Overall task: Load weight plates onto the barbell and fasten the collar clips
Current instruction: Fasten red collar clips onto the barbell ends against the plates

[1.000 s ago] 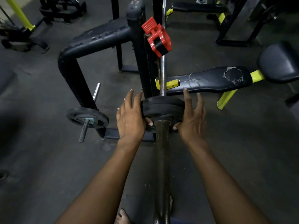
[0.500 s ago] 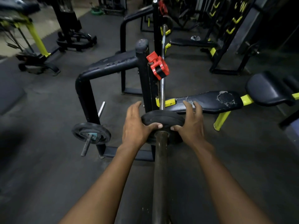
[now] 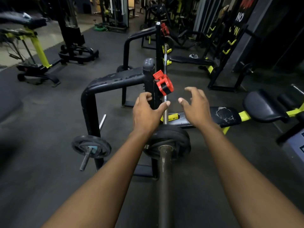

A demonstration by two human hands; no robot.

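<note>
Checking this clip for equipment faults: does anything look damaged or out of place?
Yes. The bench pad right of the barbell has a torn, peeling patch in its cover. The red collar clip sits on the thin bar beyond the plates, not against them.

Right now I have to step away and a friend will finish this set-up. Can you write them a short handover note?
Left hand: holds nothing, fingers loosely curled, raised past the plates.
Right hand: open, holds nothing, beside the bar.
Plates: on the bar's sleeve, pushed in.
Red clip: on the rack's post, just beyond both hands, not yet taken.
One spare plate sits on the rack's peg.
Done: this end is loaded.
Left: take the clip, slide it on against the plates, clamp it. The far end is too dim to judge.
</note>
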